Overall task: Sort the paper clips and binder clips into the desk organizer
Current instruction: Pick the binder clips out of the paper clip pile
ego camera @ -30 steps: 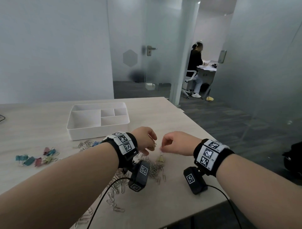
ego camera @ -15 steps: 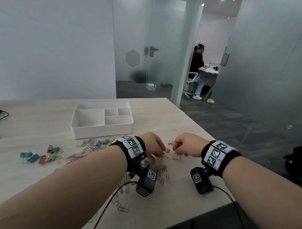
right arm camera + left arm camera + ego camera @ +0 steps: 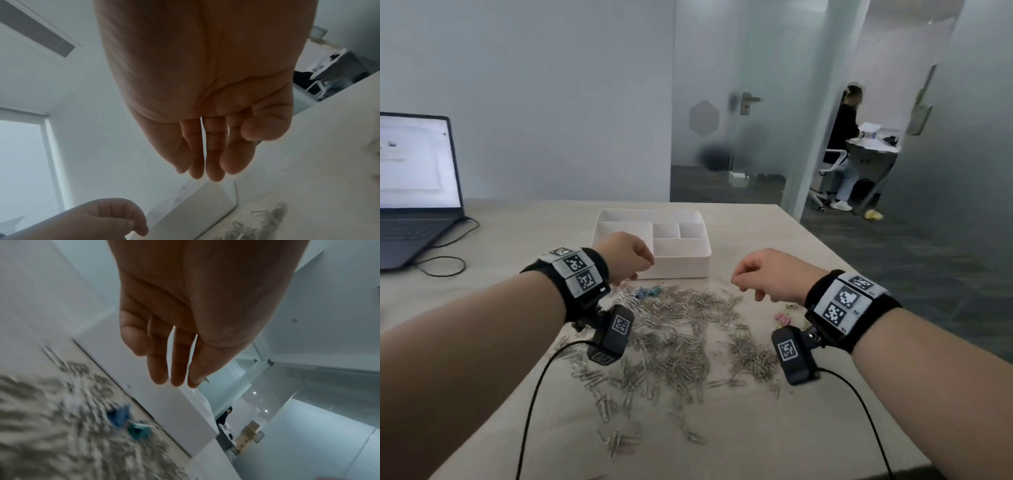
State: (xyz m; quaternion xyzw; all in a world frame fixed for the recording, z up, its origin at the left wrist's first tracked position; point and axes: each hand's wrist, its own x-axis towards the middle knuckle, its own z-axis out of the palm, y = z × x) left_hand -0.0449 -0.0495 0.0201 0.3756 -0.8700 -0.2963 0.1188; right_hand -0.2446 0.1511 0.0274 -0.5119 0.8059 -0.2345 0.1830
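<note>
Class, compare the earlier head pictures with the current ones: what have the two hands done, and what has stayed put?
The left hand and right hand have moved apart and lifted from the paper clips, now holding nothing. The desk organizer remains on the table.

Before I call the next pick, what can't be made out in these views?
- Organizer: the left hand covers its front-left corner in the head view.
- Binder clips: the blue pair is small and part-hidden by that hand; smeared by blur in the left wrist view.
- Pink clip: part-hidden by the right hand and wrist camera.
- Paper clips: single clips run together in the pile.
</note>
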